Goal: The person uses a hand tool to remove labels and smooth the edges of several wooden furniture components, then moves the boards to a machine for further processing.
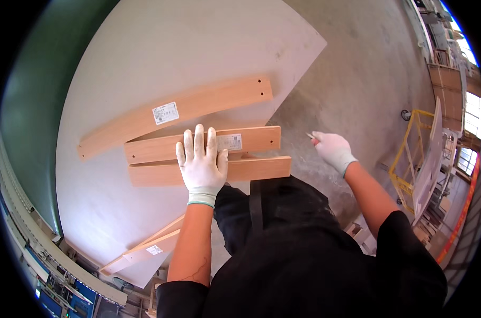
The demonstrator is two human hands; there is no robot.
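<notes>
My left hand (202, 167), in a white glove, lies flat with fingers stretched over two short wooden boards. The middle board (158, 148) has a dark hole near each end and a white printed label (231, 142) beside my fingers. Under my palm runs the nearer board (259, 168). My right hand (333, 150), also gloved, is closed in the air beyond the boards' right ends. A small pointed object (310, 136) sticks out of its fingers, with a bit of red beside it; its kind is hard to make out.
A longer labelled board (214, 102) lies behind on the pale tabletop (198, 42). More boards (154, 246) rest at the table's near left. A green surface (34, 111) borders the left side. To the right, a yellow-framed cart (397, 172) stands on the concrete floor (357, 69).
</notes>
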